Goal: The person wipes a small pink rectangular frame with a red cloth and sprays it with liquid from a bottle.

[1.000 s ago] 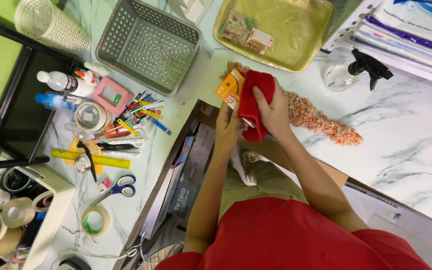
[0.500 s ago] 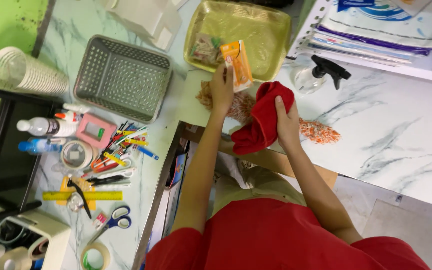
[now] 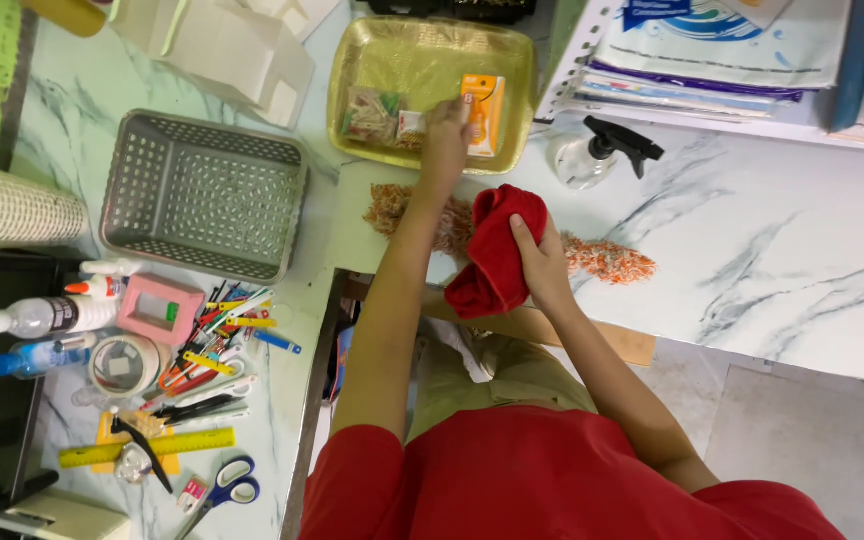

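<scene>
The left hand [image 3: 445,135] pinches an orange box [image 3: 483,113] over the far yellow tray [image 3: 372,60]; it could tip out. The right hand [image 3: 542,262] grips a red cloth [image 3: 497,250], near the spray bottle [image 3: 592,160].

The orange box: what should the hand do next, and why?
Probably let go and draw back: the left hand has the orange box lying inside the yellow tray, while the right hand holds the red cloth.
</scene>
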